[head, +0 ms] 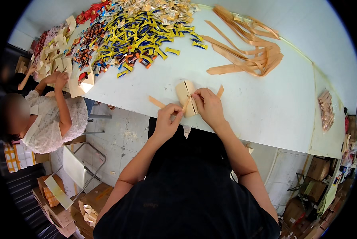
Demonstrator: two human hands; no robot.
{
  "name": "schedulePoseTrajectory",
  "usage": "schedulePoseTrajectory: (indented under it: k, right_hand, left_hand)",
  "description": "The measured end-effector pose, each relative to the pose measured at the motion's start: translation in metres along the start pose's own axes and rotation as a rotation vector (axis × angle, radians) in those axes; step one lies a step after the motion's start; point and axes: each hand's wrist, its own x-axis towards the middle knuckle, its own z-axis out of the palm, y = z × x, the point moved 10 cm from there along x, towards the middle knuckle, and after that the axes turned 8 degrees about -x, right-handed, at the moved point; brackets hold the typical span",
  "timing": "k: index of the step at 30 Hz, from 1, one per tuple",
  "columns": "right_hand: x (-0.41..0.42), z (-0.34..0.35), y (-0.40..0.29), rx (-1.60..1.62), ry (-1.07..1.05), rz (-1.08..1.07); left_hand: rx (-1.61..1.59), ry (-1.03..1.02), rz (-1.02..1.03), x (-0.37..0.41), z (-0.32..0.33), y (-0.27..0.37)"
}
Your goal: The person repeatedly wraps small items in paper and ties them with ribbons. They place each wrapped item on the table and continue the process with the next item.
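A small cream paper box (183,90) lies on the white table (256,104) near its front edge, with a peach ribbon (156,102) around its middle. My left hand (169,119) pinches the ribbon at the box's lower left side. The fingertips of my right hand (207,104) grip the ribbon at the crossing on top of the box. One ribbon end sticks out beyond each hand. Behind, to the right, lies a loose bundle of peach ribbon strips (263,58).
Piles of yellow-and-blue wrapped candies (142,33) and other sweets cover the back left. Opened cream boxes (84,80) stand at the left, where a co-worker's hands (59,79) are busy. A plastic bag of brown items (326,110) lies far right. A folding chair (74,165) stands below left.
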Motion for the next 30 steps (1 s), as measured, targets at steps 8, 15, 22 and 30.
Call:
schedulePoseTrajectory:
  k: [8,15,22,30]
  right_hand:
    - [-0.016,0.014,0.0,-0.02,-0.129,0.19]
    - [-0.008,0.019,0.041,0.258,-0.579,0.432]
    - [0.007,-0.006,-0.008,0.524,-0.608,0.415]
    - [-0.028,-0.019,-0.026,0.186,-0.327,0.244]
  left_hand:
    - [-0.702,0.255,-0.074,0.023,-0.005,-0.003]
    - [-0.226,0.158,0.104,0.026,0.005,0.022]
    - [0.18,0.07,0.278,0.011,0.019,0.052]
    - [-0.675,0.028,-0.226,0.024,0.015,0.0]
